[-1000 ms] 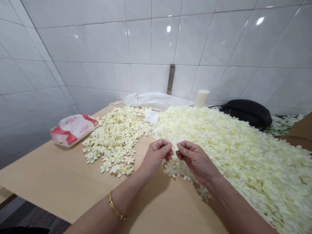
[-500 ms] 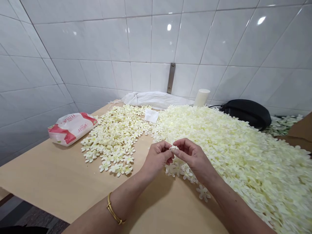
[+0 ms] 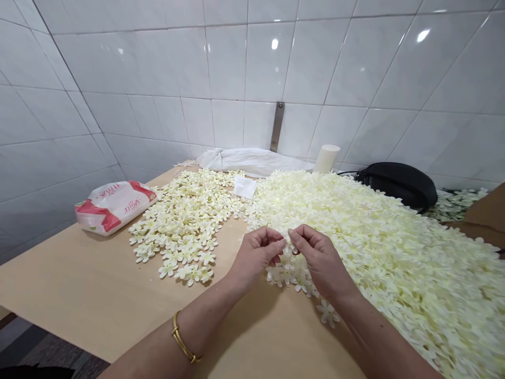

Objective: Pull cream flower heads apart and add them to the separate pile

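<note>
My left hand (image 3: 258, 253) and my right hand (image 3: 315, 258) meet fingertip to fingertip above the near edge of a big heap of cream fabric flowers (image 3: 379, 237). Both pinch one small cream flower (image 3: 286, 241) between thumbs and forefingers; the fingers mostly hide it. A gold bangle (image 3: 182, 339) circles my left wrist. To the left lies a flatter spread of flowers with green centres (image 3: 185, 221).
The tan table (image 3: 79, 295) ends at a near-left edge over a dark floor. A red and white tissue pack (image 3: 112, 205) lies at the left. By the tiled wall are a white cloth (image 3: 252, 158), a white cylinder (image 3: 326, 157) and a black bag (image 3: 398, 181). A cardboard piece (image 3: 487, 216) sits far right.
My fingertips have shifted slightly on the flower, closing together and then drawing a little apart. The hands stay in the same spot above the heap's edge.
</note>
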The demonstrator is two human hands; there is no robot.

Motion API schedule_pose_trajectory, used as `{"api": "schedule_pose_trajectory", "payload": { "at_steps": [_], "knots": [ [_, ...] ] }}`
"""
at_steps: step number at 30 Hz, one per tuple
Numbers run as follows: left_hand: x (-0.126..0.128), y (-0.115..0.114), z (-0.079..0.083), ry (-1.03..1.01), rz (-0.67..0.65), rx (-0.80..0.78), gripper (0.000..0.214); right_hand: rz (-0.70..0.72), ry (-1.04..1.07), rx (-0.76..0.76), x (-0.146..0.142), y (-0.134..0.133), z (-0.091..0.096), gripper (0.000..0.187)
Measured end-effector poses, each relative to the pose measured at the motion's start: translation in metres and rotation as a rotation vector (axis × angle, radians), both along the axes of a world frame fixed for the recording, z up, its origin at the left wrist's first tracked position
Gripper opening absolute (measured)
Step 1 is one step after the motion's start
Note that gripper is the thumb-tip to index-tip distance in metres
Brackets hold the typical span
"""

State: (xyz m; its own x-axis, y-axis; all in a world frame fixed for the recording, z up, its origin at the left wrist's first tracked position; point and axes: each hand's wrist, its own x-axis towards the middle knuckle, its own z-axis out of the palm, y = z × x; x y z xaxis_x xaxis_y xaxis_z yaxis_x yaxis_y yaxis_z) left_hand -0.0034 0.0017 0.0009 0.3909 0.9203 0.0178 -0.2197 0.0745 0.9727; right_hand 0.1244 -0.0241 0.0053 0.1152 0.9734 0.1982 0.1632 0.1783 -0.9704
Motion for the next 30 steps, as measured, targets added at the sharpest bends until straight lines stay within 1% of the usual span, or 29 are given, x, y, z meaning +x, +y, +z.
{"api": "schedule_pose_trajectory", "payload": {
  "at_steps": [4,7,10,12,14,15,17,19,21,25,27,30],
  "knots": [
    [-0.0009,0.0011,-0.001,-0.09,-0.008,-0.027,0.017,-0.047,-0.03,-0.009,0.0004,0.0005,-0.0007,0.035],
    [-0.0004,0.0016,-0.0011,-0.196,-0.047,-0.1,0.018,-0.074,-0.017,-0.035,-0.0001,0.0018,-0.0012,0.037],
    [0.0,0.001,0.0002,-0.33,-0.135,-0.253,0.02,-0.049,-0.008,-0.05,-0.0024,0.0,0.0015,0.039],
    [-0.0005,0.0005,0.0017,-0.418,-0.215,-0.347,0.022,-0.001,0.027,-0.042,-0.0044,-0.0023,0.0043,0.038],
    [-0.0016,0.0006,0.0027,-0.45,-0.294,-0.393,0.025,0.041,0.082,-0.029,-0.0056,-0.0035,0.006,0.035],
    [-0.0021,0.001,0.0028,-0.427,-0.314,-0.387,0.026,0.045,0.11,-0.023,-0.0057,-0.0035,0.0062,0.034],
    [-0.0027,0.0021,0.0017,-0.32,-0.291,-0.319,0.026,0.015,0.155,-0.018,-0.005,-0.0022,0.0053,0.033],
    [-0.0024,0.0033,-0.0006,-0.201,-0.211,-0.212,0.025,-0.019,0.205,-0.023,-0.0038,-0.0003,0.0037,0.032],
    [-0.0015,0.0038,-0.0028,-0.13,-0.127,-0.13,0.025,-0.023,0.254,-0.048,-0.0032,0.0008,0.0028,0.03],
    [0.0,0.0025,-0.0033,-0.088,-0.01,-0.078,0.025,-0.041,0.249,-0.117,-0.0055,-0.0002,0.0038,0.04],
    [0.0001,0.001,-0.0017,-0.08,0.01,-0.056,0.025,-0.029,0.234,-0.118,-0.0073,-0.001,0.0044,0.037],
    [0.0001,-0.0008,0.0005,-0.067,0.001,-0.024,0.024,0.004,0.264,-0.102,-0.0081,-0.0005,0.0045,0.031]
  ]
}}
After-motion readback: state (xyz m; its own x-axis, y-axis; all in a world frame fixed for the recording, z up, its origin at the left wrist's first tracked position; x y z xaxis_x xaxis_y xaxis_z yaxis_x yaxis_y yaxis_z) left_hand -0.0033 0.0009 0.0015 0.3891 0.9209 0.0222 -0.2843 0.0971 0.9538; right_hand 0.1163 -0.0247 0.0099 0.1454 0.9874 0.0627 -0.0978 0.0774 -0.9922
